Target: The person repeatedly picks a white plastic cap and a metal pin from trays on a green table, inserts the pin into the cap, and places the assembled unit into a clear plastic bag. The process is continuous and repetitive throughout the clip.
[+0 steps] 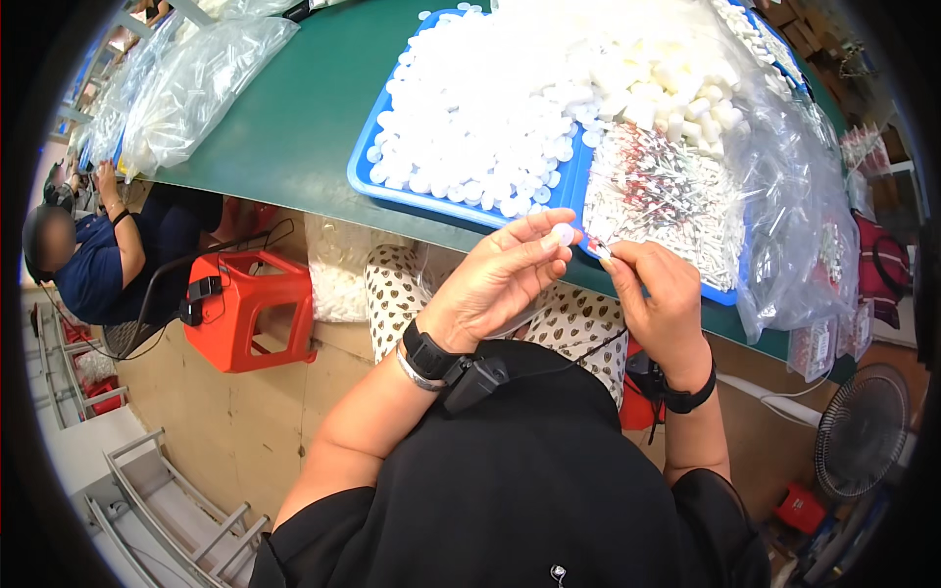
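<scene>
Between its thumb and fingers, my left hand (493,279) pinches a small round white plastic cap (563,234). Close to its right, my right hand (664,292) is closed on a thin white-and-red stick-like piece (599,248), whose tip points toward the cap; a small gap seems to lie between the two. Both hands are in front of the table edge, above my lap. Beyond them, a blue tray (365,179) holds a heap of similar white caps (461,118). Many slim white sticks with red and dark parts (662,186) fill the tray at its right.
Cream foam-like cylinders (676,93) are piled behind the sticks. Clear plastic bags (794,225) drape over the right side of the green table (284,127). A red stool (250,309) and a seated person (118,245) are at left; a black fan (863,431) stands at right.
</scene>
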The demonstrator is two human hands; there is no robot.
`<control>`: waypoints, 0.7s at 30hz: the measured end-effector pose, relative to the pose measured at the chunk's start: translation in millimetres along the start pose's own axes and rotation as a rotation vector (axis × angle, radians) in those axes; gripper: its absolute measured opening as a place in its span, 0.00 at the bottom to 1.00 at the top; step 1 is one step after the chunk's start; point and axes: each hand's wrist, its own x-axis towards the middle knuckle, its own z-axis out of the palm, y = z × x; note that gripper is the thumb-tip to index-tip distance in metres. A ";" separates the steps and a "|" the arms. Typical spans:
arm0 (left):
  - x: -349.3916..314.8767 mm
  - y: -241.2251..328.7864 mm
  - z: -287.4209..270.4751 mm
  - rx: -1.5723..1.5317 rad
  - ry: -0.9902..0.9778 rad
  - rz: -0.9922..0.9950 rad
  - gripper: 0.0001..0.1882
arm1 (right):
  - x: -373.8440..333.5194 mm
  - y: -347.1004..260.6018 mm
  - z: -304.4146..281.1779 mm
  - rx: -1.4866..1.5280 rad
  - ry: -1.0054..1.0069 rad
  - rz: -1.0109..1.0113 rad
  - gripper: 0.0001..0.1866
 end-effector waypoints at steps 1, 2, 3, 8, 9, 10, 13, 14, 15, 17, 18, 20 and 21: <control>-0.9 -3.1 -2.9 -0.050 -0.009 -0.019 0.20 | -1.5 -0.1 4.1 0.009 0.027 -0.016 0.06; -1.8 -5.9 -4.5 -0.081 0.005 -0.020 0.20 | -2.1 -2.1 3.7 -0.031 0.009 -0.015 0.06; -2.4 -8.7 -5.6 -0.113 0.019 -0.021 0.20 | -2.8 -4.9 2.3 -0.070 -0.010 -0.014 0.07; -4.8 -11.4 -7.5 -0.172 0.066 -0.014 0.19 | -5.8 -6.2 1.7 -0.180 -0.059 -0.059 0.08; -4.9 -11.1 -7.0 -0.174 0.066 -0.011 0.19 | -6.5 -6.7 1.3 -0.196 -0.067 -0.059 0.08; -5.3 -10.9 -6.5 -0.175 0.068 -0.008 0.19 | -7.1 -6.9 1.3 -0.211 -0.075 -0.060 0.08; -5.7 -10.9 -6.1 -0.170 0.074 0.005 0.19 | -8.0 -6.5 0.6 -0.229 -0.072 -0.075 0.08; -5.8 -11.0 -5.9 -0.166 0.076 0.010 0.19 | -8.1 -6.7 0.7 -0.229 -0.069 -0.076 0.08; -6.0 -11.1 -5.4 -0.128 0.081 0.011 0.19 | -8.1 -6.9 0.8 -0.228 -0.067 -0.077 0.08; -6.4 -10.7 -3.3 -0.054 0.089 0.013 0.18 | -8.2 -7.2 1.1 -0.227 -0.061 -0.076 0.08; -6.9 -10.8 -1.2 0.012 0.108 0.024 0.18 | -8.1 -7.2 1.2 -0.225 -0.057 -0.076 0.08; -8.4 -11.6 4.4 0.144 0.147 0.043 0.17 | -8.1 -7.5 1.2 -0.220 -0.066 -0.080 0.07; -9.0 -12.3 7.2 0.166 0.148 0.032 0.18 | -7.9 -7.9 0.8 -0.217 -0.079 -0.086 0.07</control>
